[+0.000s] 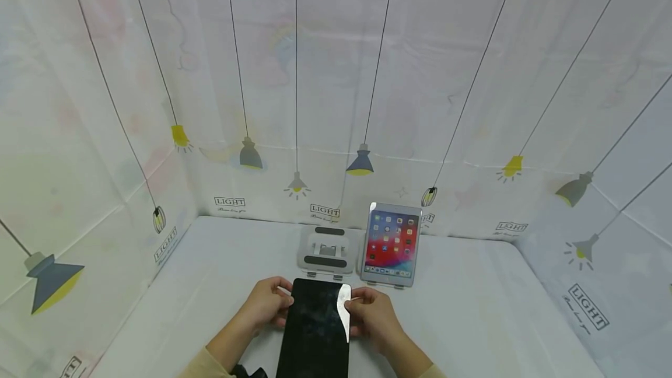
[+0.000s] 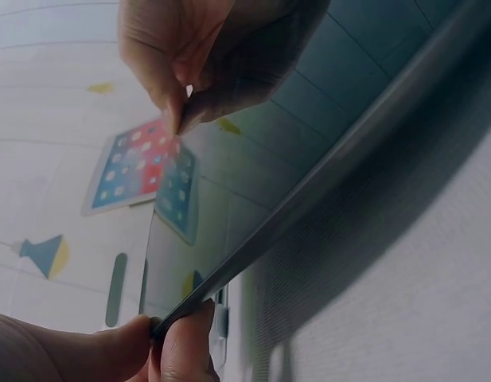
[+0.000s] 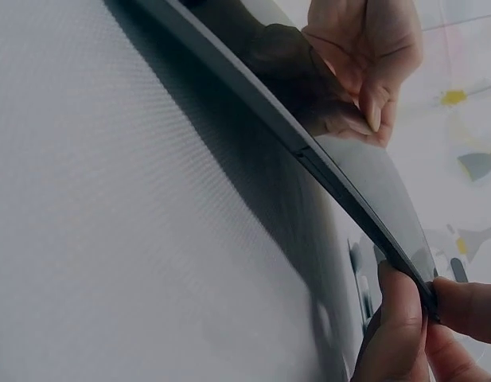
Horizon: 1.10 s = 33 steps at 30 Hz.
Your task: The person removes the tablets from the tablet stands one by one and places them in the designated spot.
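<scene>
A dark-screened tablet point(image 1: 315, 325) tilts in front of me, its far edge raised, with a bright glare patch on its right side. My left hand point(image 1: 266, 303) pinches its left edge near the far corner, thumb on the screen side and fingers underneath. On the opposite edge my right hand point(image 1: 374, 315) grips it the same way, as the right wrist view also shows at the fingers point(image 3: 396, 318). Just beyond the tablet is a pale tablet stand point(image 1: 304, 252) with dark pads on its plate and two small lips at its front.
To the stand's right a white-framed tablet point(image 1: 391, 244) leans upright, its screen lit with app icons. Both stand on a white-covered table point(image 1: 472, 308). Cloth walls point(image 1: 336, 74) printed with hanging lamps enclose the table's back and sides.
</scene>
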{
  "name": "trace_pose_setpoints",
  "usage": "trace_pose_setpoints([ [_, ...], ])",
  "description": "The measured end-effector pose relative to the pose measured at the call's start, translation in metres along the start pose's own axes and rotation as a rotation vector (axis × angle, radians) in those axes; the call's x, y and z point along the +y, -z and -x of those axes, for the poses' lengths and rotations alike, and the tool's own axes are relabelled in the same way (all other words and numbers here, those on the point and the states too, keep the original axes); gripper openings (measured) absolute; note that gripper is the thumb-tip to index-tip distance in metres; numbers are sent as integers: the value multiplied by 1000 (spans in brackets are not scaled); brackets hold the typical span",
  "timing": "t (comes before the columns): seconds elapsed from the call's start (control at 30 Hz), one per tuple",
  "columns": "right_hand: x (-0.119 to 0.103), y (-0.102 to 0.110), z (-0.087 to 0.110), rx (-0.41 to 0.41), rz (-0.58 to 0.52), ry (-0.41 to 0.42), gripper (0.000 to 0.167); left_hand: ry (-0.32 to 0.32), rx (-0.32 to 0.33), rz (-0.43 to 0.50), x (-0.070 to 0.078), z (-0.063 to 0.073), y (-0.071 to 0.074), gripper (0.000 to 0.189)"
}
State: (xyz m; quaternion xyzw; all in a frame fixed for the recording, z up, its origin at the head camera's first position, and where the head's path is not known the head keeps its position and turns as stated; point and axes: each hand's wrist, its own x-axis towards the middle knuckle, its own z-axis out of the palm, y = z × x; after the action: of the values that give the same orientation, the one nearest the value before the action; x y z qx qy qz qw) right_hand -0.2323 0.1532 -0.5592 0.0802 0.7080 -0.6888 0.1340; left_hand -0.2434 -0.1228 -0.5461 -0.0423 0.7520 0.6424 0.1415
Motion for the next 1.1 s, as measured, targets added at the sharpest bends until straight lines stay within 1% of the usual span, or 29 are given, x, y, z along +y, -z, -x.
trace_pose_setpoints([
  [0.3, 0, 0, 5, -12, 1, -4, 31, 2, 5, -2, -3, 3, 0, 24],
  [0.6, -2, 2, 9, -38, -20, -27, 27, 10, -31, 9, -5, 5, 4, 23],
  [0.7, -3, 3, 10, -50, -20, -29, 29, 13, -46, 21, -7, 4, 5, 23],
  [0.9, -2, 6, 11, -76, -5, -35, 31, 50, -63, 39, -8, 3, 5, 20],
  [1.1, -1, 7, 12, -102, -12, -36, 35, 50, -67, 49, -10, 3, 6, 21],
])
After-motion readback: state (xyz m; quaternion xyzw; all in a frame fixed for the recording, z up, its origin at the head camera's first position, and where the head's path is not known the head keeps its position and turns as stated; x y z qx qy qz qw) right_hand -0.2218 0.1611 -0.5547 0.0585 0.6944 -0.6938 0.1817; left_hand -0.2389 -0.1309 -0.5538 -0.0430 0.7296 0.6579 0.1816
